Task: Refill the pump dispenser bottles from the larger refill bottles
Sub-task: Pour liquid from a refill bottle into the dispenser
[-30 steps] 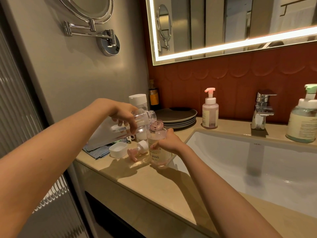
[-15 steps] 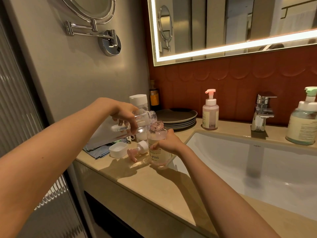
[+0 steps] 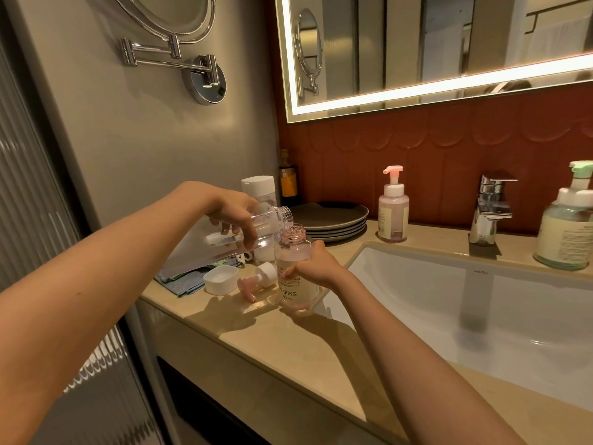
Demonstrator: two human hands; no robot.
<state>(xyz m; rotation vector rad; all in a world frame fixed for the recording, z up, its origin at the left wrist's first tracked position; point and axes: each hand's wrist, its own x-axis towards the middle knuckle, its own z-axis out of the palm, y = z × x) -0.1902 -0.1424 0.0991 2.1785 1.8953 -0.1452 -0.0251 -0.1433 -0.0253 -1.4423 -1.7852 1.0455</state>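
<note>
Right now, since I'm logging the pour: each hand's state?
Left hand: holds the tilted refill bottle.
Right hand: holds the open dispenser bottle.

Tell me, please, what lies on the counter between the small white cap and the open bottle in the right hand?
A pink pump head lies on its side there, seen in the head view.

Bare forearms, left hand, right hand

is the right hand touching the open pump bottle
Touching. The head view shows the right hand gripping the open pump bottle, its fingers wrapped against the bottle's body.
</note>
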